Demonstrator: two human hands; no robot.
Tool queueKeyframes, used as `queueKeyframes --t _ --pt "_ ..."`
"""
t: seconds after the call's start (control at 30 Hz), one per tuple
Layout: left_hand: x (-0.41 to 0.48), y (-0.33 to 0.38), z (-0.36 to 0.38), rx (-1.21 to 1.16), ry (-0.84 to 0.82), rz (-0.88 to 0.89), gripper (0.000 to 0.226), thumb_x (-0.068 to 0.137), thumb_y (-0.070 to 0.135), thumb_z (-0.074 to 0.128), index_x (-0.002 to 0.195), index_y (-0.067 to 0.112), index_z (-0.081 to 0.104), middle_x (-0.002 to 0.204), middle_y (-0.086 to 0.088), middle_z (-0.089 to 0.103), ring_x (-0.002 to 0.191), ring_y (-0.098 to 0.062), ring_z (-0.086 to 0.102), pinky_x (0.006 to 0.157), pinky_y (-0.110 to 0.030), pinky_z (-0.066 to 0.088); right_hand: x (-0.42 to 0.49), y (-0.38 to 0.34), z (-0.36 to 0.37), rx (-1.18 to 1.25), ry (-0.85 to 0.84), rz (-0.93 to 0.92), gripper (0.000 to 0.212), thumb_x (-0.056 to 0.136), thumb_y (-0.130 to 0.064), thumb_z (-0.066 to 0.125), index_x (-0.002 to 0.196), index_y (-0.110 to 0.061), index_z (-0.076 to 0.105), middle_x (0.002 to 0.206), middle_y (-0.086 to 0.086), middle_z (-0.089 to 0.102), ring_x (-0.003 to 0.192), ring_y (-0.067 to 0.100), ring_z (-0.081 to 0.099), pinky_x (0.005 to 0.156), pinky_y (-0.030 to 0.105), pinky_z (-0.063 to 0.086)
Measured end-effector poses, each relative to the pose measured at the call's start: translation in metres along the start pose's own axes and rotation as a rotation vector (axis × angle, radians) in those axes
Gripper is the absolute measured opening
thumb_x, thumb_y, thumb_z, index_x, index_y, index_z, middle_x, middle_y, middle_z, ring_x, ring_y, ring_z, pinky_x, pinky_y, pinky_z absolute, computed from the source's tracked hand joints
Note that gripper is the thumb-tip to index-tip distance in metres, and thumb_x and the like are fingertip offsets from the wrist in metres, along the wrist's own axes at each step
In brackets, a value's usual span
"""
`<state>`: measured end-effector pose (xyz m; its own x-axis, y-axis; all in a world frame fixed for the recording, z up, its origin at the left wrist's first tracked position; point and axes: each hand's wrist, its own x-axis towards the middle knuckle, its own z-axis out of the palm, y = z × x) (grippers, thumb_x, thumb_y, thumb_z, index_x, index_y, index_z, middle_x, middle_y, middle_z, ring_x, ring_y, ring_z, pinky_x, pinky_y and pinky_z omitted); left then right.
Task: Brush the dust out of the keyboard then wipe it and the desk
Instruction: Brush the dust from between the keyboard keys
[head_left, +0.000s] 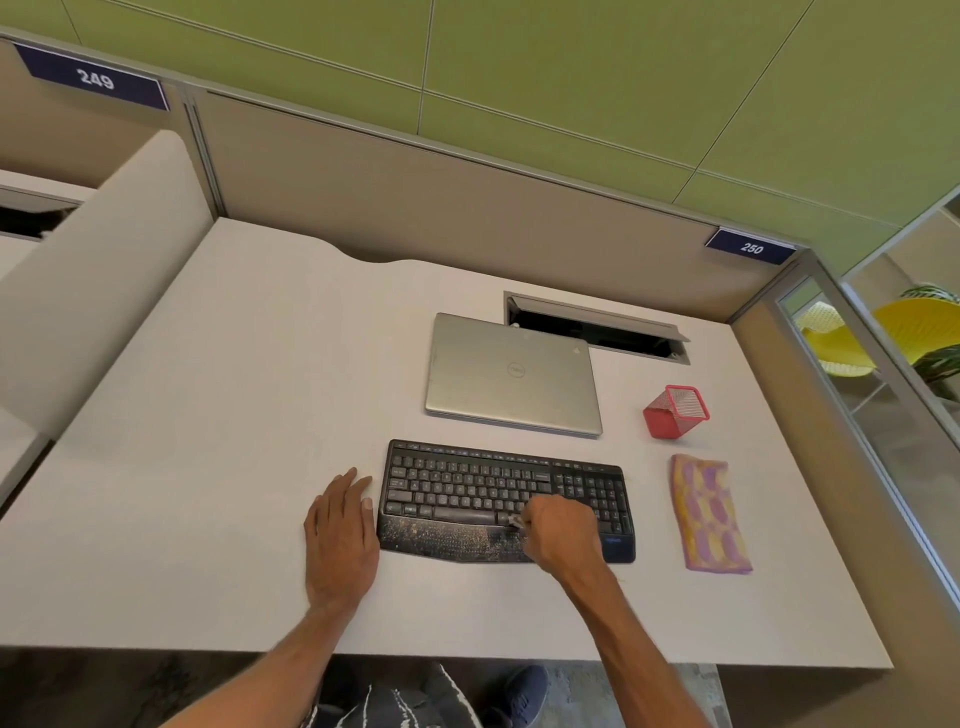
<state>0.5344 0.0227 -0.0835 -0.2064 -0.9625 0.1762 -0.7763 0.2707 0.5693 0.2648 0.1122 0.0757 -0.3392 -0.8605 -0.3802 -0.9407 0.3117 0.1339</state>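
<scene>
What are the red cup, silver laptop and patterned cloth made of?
The red square mesh cup looks like painted wire mesh: its grid is see-through. The closed silver laptop seems metal, given its dull sheen, possibly plastic. The folded pink-and-yellow cloth looks like soft matte fabric, its edges limp.

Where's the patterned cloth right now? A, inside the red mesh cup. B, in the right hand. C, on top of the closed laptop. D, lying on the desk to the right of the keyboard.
D: the cloth lies folded flat on the desk, to the right of the keyboard.
</scene>
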Motion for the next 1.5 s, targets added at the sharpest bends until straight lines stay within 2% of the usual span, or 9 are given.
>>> queueKeyframes --t 0.1,0.27,0.47,0.63,0.8,0.93,1.03,1.27,1.5 --pt "0.000 0.000 -0.001 -0.002 0.002 0.002 0.043 0.116 0.029 0.033 0.148 0.019 0.060 0.160 -0.002 0.053 0.153 -0.025 0.045 0.128 -0.047 0.034 -0.002 -0.012 0.003 0.022 0.016 -0.063 0.006 0.096 -0.024 0.067 0.099 -0.021 0.071 0.087 -0.002 0.069 0.075 0.019 0.064 0.080 0.038 0.060" --pt "0.000 -0.001 -0.002 -0.018 0.006 0.009 0.044 0.116 0.030 0.033 0.148 0.019 0.061 0.160 -0.002 0.053 0.153 -0.025 0.045 0.127 -0.047 0.036 -0.004 -0.007 0.003 0.218 0.135 0.003 0.022 0.104 -0.035 0.056 0.089 -0.030 0.071 0.071 -0.012 0.064 0.059 0.007 0.054 0.060 0.025 0.042" --pt "0.000 -0.002 0.000 -0.019 0.007 0.009 0.044 0.116 0.030 0.032 0.148 0.019 0.061 0.160 -0.002 0.053 0.153 -0.025 0.045 0.127 -0.047 0.034 -0.003 -0.019 0.012 0.219 0.105 0.043 0.014 0.100 -0.028 0.059 0.096 -0.025 0.072 0.080 -0.007 0.069 0.069 0.015 0.064 0.074 0.035 0.060" --pt "0.000 -0.003 0.001 -0.024 0.006 0.000 0.044 0.116 0.031 0.032 0.148 0.020 0.061 0.161 -0.001 0.053 0.153 -0.024 0.045 0.127 -0.047 0.034 -0.009 -0.032 0.016 0.248 0.077 -0.018 0.021 0.103 -0.041 0.058 0.096 -0.029 0.074 0.074 -0.011 0.066 0.062 0.011 0.058 0.067 0.029 0.054" --pt "0.000 -0.006 0.002 -0.031 0.008 0.006 0.045 0.117 0.032 0.031 0.148 0.021 0.061 0.161 0.001 0.052 0.153 -0.024 0.045 0.127 -0.047 0.035 -0.002 -0.023 0.011 0.240 0.186 0.081 0.020 0.103 -0.036 0.056 0.095 -0.027 0.072 0.074 -0.010 0.067 0.064 0.013 0.063 0.068 0.032 0.059" --pt "0.000 -0.006 0.003 -0.042 0.002 0.008 0.045 0.117 0.033 0.030 0.148 0.022 0.060 0.161 0.001 0.052 0.154 -0.023 0.044 0.127 -0.048 0.035 -0.004 -0.032 0.017 0.197 0.094 0.043 0.013 0.101 -0.028 0.059 0.103 -0.023 0.071 0.080 -0.006 0.069 0.070 0.016 0.065 0.072 0.034 0.059" --pt "-0.001 -0.006 0.002 -0.051 0.005 0.008 0.046 0.117 0.034 0.030 0.149 0.022 0.060 0.161 0.001 0.052 0.154 -0.022 0.044 0.127 -0.047 0.035 -0.006 -0.037 0.021 0.215 0.056 -0.011 0.018 0.103 -0.036 0.059 0.102 -0.025 0.074 0.073 -0.011 0.066 0.063 0.011 0.062 0.065 0.029 0.056" --pt "-0.001 -0.006 0.002 -0.058 0.007 0.006 0.045 0.116 0.033 0.031 0.148 0.022 0.060 0.161 0.002 0.052 0.154 -0.022 0.044 0.128 -0.047 0.034 -0.001 -0.026 0.004 0.244 0.186 0.050 0.022 0.106 -0.037 0.054 0.103 -0.028 0.074 0.075 -0.011 0.066 0.061 0.011 0.057 0.064 0.028 0.050" --pt "-0.001 -0.007 0.002 -0.058 0.000 0.003 0.045 0.116 0.033 0.030 0.148 0.023 0.060 0.162 0.003 0.051 0.154 -0.021 0.043 0.128 -0.047 0.035 -0.006 -0.050 0.019 0.229 0.052 -0.074 0.020 0.104 -0.034 0.059 0.098 -0.025 0.076 0.071 -0.009 0.066 0.059 0.011 0.059 0.061 0.026 0.054"
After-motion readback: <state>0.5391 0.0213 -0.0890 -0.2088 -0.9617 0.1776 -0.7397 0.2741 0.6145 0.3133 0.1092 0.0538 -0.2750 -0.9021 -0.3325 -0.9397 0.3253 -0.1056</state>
